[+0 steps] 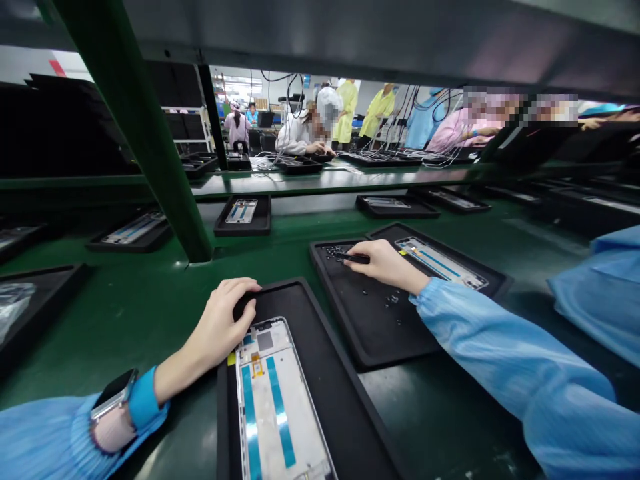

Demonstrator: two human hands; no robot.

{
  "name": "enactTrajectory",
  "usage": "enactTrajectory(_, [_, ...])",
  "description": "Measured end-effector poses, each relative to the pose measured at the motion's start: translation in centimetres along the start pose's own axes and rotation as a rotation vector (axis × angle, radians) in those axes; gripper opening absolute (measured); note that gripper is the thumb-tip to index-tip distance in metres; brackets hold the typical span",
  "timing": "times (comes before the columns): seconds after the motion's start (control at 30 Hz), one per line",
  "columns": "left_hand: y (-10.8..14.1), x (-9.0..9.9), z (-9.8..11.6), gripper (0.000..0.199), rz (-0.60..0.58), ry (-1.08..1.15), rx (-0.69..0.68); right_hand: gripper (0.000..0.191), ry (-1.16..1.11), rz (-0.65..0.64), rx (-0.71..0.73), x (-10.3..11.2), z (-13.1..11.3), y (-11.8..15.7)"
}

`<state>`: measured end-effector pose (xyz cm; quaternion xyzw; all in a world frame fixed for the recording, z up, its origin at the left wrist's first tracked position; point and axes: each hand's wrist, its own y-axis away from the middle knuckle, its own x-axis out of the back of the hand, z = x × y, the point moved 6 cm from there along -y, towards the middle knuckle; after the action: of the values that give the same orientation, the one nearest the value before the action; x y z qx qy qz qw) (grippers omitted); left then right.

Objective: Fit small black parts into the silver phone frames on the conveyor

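My left hand (223, 317) is curled over the upper left rim of a black tray (325, 373), its thumb close to the top of a phone frame. That silver-white phone frame (273, 407) lies in the tray, with two blue strips and a small orange flex piece on it. My right hand (377, 260) grips dark tweezers (351, 257), their tips pointing left among small dark parts (334, 253) in the corner of a second black tray (360, 320). More tiny parts (393, 299) are scattered in that tray's middle, below the hand.
Another tray with a phone frame (443, 263) lies behind my right forearm. Further trays (243, 215) line the green bench (280, 247). A green post (150, 133) rises at left, and a shelf (350, 47) spans overhead. A blue sleeve (600, 293) is at right; people work beyond.
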<state>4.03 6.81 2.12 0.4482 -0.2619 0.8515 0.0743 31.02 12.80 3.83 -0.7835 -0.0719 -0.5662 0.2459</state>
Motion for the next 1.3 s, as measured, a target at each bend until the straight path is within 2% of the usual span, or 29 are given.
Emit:
enactTrajectory(0.1, [0.0,0.7,0.9,0.021,0.051,-0.036,-0.053,0.024,-0.158,-0.032,0.053,0.3,-2.9,-0.6])
enactTrajectory(0.23, [0.4,1.1,2.3,0.015,0.037,-0.035,-0.093,0.017,-0.46,-0.29,0.198,-1.8,-9.6,-1.8])
enactTrajectory(0.33, [0.8,1.1,2.9,0.014,0.022,0.021,-0.09,0.013,-0.541,-0.409,0.257,-2.9,-13.7,-2.4])
enactTrajectory(0.4, [1.0,1.1,2.9,0.014,0.005,0.056,-0.065,0.012,-0.543,-0.435,0.264,-3.1,-15.1,-2.6])
enactTrajectory(0.5, [0.9,1.1,2.5,0.015,-0.013,0.14,0.009,0.01,-0.587,-0.426,0.246,-2.8,-15.6,-2.6])
enactTrajectory(0.6, [0.6,1.5,1.6,0.018,0.013,0.313,0.154,0.012,-0.762,-0.389,0.147,-3.0,-15.0,-2.4])
enactTrajectory(0.73, [0.8,1.2,0.3,0.022,0.07,0.662,0.363,0.019,-0.964,-0.23,0.043,-3.8,-14.3,-2.1])
enactTrajectory(0.8, [0.9,1.0,0.1,0.022,0.102,0.777,0.404,0.019,-0.964,-0.147,0.021,-4.0,-14.3,-1.9])
enactTrajectory(0.87, [1.0,1.0,0.1,0.022,0.136,0.798,0.414,0.014,-0.892,-0.04,0.046,-3.6,-14.5,-1.8])
enactTrajectory(0.93, [1.1,1.3,0.3,0.023,0.156,0.741,0.403,0.008,-0.798,0.058,0.103,-2.8,-15.1,-1.6])
enactTrajectory(1.0, [1.1,1.8,0.8,0.022,0.165,0.63,0.349,0.008,-0.739,0.095,0.147,-2.1,-15.7,-1.5])
enactTrajectory(1.17, [0.9,2.8,2.4,0.019,0.193,0.206,0.061,0.011,-0.684,0.073,0.18,-2.0,-16.1,-1.4])
enactTrajectory(1.3, [0.9,1.8,1.8,0.015,0.182,0.096,-0.005,0.012,-0.629,0.036,0.182,-3.1,-15.2,-1.4])
